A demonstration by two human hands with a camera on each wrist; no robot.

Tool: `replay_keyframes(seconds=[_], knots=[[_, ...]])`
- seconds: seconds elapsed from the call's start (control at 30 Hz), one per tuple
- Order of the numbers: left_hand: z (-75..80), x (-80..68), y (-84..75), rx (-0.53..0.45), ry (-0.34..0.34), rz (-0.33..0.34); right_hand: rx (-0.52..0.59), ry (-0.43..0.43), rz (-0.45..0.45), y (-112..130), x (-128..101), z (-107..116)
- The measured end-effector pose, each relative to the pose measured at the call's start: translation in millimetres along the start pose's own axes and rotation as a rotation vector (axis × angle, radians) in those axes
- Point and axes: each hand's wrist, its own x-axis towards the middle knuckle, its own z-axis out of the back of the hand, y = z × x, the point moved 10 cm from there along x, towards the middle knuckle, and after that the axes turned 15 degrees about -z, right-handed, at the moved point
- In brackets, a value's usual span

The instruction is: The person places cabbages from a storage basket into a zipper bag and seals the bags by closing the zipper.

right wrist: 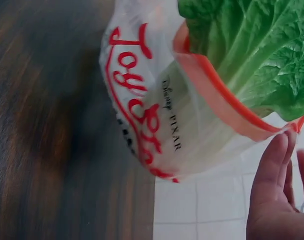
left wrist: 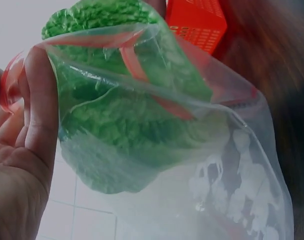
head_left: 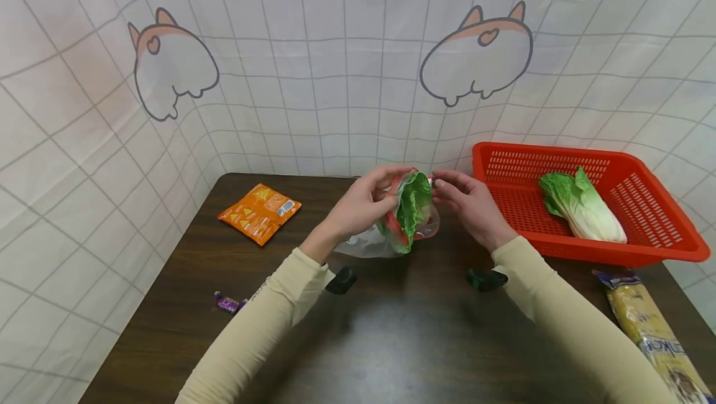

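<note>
A clear resealable plastic bag [right wrist: 132, 95] with a red rim and red lettering is held above the table, its mouth towards the camera. Inside sits a napa cabbage [head_left: 415, 205], pale stalk deep in the bag and green leaves sticking out of the opening. My left hand [head_left: 362, 202] pinches the rim on the left side, thumb and fingers around the red strip. On the opposite side, my right hand [head_left: 468, 201] pinches the rim between fingertips, as the right wrist view shows. The bag's lower end is partly hidden behind the left hand in the head view.
A red plastic basket [head_left: 593, 253] at the back right holds another napa cabbage [head_left: 587, 208]. A yellow packaged item [head_left: 651, 323] lies in front of it. On the left are an orange packet [head_left: 260, 212] and a small purple-wrapped item [head_left: 228, 303]. A white gridded curtain [head_left: 335, 68] hangs behind.
</note>
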Motion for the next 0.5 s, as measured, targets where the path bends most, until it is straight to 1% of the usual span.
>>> replay_keyframes(seconds=[0.1,0.17,0.3,0.4,0.5], knots=[[-1.5,-0.7,-0.9,-0.009,0.027,-0.002,-0.021,0.033,0.000,2.7,1.8,-5.9],[-1.5,-1.3,-3.0,-0.024,0.045,-0.008,-0.069,0.046,-0.004,4.8,2.4,-9.1],[1.3,-3.1,-8.2,-0.028,0.077,-0.012,-0.251,0.067,-0.010,10.6,2.2,-13.2],[6.4,-3.7,-13.9,-0.024,0.085,-0.022,-0.406,0.039,0.012,18.1,-0.5,-10.1],[12.5,-4.0,-19.5,-0.005,0.079,-0.033,-0.496,-0.002,0.046,26.3,-5.3,-6.6]])
